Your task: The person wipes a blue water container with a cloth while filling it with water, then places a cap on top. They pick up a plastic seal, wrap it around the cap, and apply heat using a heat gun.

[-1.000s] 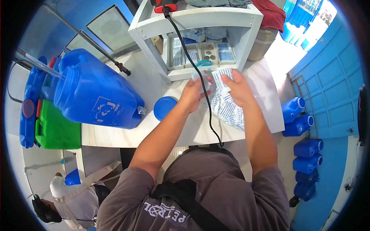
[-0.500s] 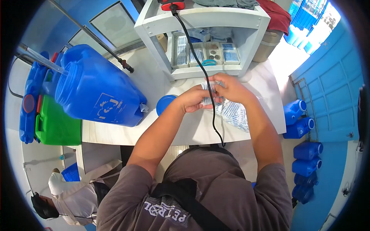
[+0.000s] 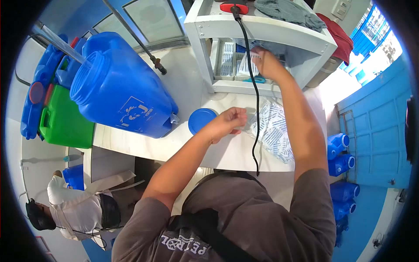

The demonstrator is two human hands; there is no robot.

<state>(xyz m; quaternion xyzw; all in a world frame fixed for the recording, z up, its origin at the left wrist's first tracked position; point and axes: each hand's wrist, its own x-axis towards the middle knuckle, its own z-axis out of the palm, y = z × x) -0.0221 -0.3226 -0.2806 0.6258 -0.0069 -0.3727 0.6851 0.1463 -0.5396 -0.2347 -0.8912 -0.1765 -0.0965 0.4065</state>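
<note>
My right hand (image 3: 268,65) reaches into the white shelf unit, its fingers closed on white packets with blue print (image 3: 247,66) above the small baskets. Part of that grip is hidden by the black cable (image 3: 252,83) hanging in front. My left hand (image 3: 229,123) hovers over the counter with loosely curled fingers and nothing visible in it. Just right of it lies a clear plastic bag of blue-printed white packets (image 3: 275,131). A round blue lid (image 3: 201,121) rests on the counter behind my left wrist.
A large blue water container (image 3: 126,91) stands on the counter at left, beside a green jug (image 3: 67,118). White baskets (image 3: 225,59) fill the shelf of the white unit (image 3: 266,19). Blue jugs (image 3: 340,166) line the right side. Another person (image 3: 78,205) is at lower left.
My right hand has moved from beside my left hand up into the shelf with the printed packets. My left hand has let go of them and stays over the counter. The view has shifted.
</note>
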